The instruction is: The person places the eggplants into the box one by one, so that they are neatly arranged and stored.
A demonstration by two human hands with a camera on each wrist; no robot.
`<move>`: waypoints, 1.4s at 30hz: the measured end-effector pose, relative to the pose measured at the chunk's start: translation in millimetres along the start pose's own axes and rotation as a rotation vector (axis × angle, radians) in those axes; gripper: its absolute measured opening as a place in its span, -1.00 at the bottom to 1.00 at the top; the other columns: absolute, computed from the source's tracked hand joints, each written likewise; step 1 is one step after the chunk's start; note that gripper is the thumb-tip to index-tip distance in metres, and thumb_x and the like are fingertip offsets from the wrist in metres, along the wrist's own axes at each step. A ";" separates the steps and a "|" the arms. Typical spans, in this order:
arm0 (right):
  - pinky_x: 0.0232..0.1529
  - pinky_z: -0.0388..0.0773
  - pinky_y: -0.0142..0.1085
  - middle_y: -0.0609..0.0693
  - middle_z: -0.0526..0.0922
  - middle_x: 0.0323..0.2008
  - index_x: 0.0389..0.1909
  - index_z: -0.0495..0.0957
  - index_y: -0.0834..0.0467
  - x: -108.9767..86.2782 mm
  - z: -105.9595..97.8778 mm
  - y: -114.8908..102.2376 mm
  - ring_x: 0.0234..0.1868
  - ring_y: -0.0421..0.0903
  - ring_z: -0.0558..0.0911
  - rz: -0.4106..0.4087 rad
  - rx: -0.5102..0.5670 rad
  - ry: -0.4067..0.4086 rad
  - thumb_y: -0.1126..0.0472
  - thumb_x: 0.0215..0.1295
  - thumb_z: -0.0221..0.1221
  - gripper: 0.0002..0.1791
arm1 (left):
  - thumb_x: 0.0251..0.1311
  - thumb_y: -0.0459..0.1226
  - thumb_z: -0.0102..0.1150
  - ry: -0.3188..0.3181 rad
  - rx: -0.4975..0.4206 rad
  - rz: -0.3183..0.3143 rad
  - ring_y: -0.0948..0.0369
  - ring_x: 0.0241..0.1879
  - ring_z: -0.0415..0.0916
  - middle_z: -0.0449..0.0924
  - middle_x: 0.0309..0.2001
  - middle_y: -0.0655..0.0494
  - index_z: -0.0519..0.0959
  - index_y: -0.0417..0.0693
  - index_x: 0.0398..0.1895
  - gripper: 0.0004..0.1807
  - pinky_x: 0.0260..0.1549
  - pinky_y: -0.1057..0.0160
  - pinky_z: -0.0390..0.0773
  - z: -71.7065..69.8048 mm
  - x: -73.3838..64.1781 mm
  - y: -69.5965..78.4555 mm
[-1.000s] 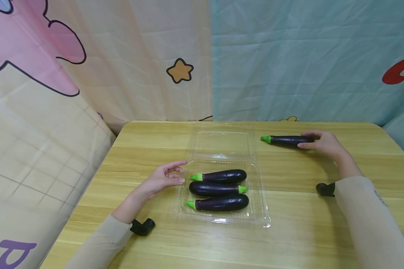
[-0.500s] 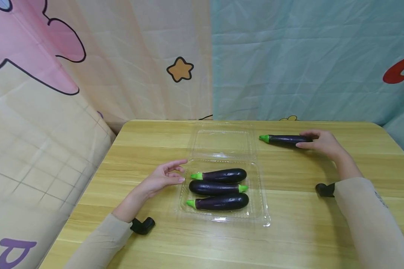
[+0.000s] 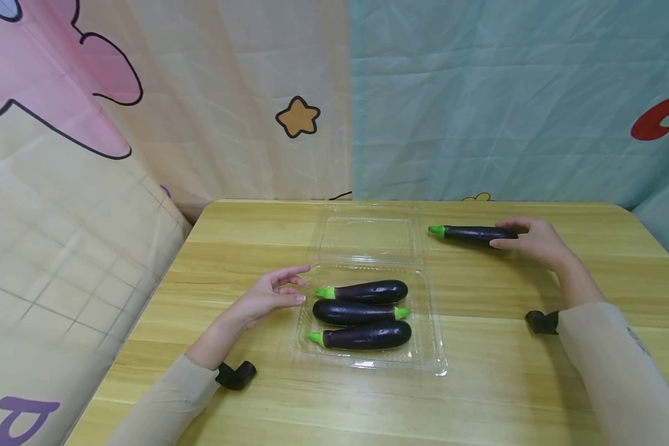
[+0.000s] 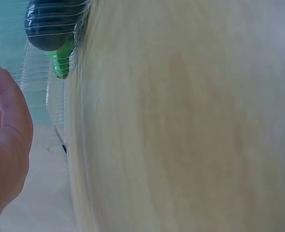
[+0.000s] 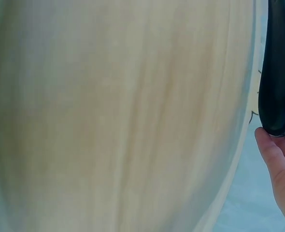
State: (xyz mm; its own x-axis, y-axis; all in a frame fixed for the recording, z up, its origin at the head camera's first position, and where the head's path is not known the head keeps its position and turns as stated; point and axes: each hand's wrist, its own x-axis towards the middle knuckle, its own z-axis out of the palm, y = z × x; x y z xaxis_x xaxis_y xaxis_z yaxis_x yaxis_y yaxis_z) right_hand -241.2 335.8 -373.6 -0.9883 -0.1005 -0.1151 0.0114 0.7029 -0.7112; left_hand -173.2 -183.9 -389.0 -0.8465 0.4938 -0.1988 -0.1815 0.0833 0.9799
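At the back right of the table, my right hand [image 3: 535, 240] grips the thick end of a dark purple eggplant [image 3: 471, 233]. Its green stem points left. The right wrist view shows the fingertips at the rounded end of this eggplant [image 5: 279, 72]. My left hand [image 3: 270, 296] is beside the left edge of a clear plastic clamshell box [image 3: 424, 347], fingers loosely bent and holding nothing; whether they touch the rim I cannot tell. Three eggplants lie side by side in the box: a back one [image 3: 373, 291], a middle one [image 3: 354, 313] with its stem to the right, and a front one [image 3: 368, 336].
The box's clear lid [image 3: 370, 238] lies folded back flat behind the base, left of the held eggplant. Everything stands on a wood-grain table [image 3: 479, 396]. Printed curtains [image 3: 424, 111] hang right behind its back edge.
The eggplant in my right hand has shifted very slightly left, and the right forearm has moved a little. My left hand and the box stay where they were.
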 end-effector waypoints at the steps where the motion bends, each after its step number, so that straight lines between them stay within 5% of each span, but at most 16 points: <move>1: 0.17 0.13 0.22 0.36 0.25 0.24 0.24 0.29 0.34 -0.9 0.1 -0.2 0.26 0.33 0.14 -0.001 0.001 0.000 -0.10 0.11 0.28 -0.19 | 0.07 -0.49 0.18 0.000 0.002 0.001 0.25 -0.22 0.46 0.33 -0.03 -0.02 0.17 -0.22 0.37 -0.26 -0.16 0.37 0.54 0.1 -0.2 -0.1; 34: 0.04 0.27 0.11 0.27 0.30 0.21 0.21 0.35 0.29 -37.0 0.1 -19.4 0.22 0.25 0.20 -0.028 0.020 0.060 -0.08 0.08 0.30 -0.23 | 0.07 -0.48 0.19 -0.007 0.000 0.025 0.23 -0.21 0.47 0.32 -0.03 -0.04 0.15 -0.27 0.36 -0.25 -0.14 0.36 0.54 -0.5 -0.9 -1.1; 42: -0.23 0.39 -0.38 0.26 0.37 0.16 0.18 0.40 0.26 -44.0 0.4 -32.5 0.12 0.21 0.35 -0.073 -0.025 0.052 -0.06 0.08 0.31 -0.29 | 0.07 -0.49 0.18 -0.005 0.001 0.019 0.22 -0.20 0.46 0.32 -0.02 -0.06 0.15 -0.26 0.36 -0.25 -0.14 0.36 0.54 0.2 -0.7 -0.9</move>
State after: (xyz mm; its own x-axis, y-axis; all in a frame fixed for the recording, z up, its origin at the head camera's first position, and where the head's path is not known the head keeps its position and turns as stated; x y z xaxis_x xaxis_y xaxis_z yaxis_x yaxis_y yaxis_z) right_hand -198.1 317.1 -345.7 -0.9930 -0.1154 -0.0267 -0.0640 0.7122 -0.6991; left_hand -172.3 -184.1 -389.8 -0.8472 0.4997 -0.1804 -0.1654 0.0747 0.9834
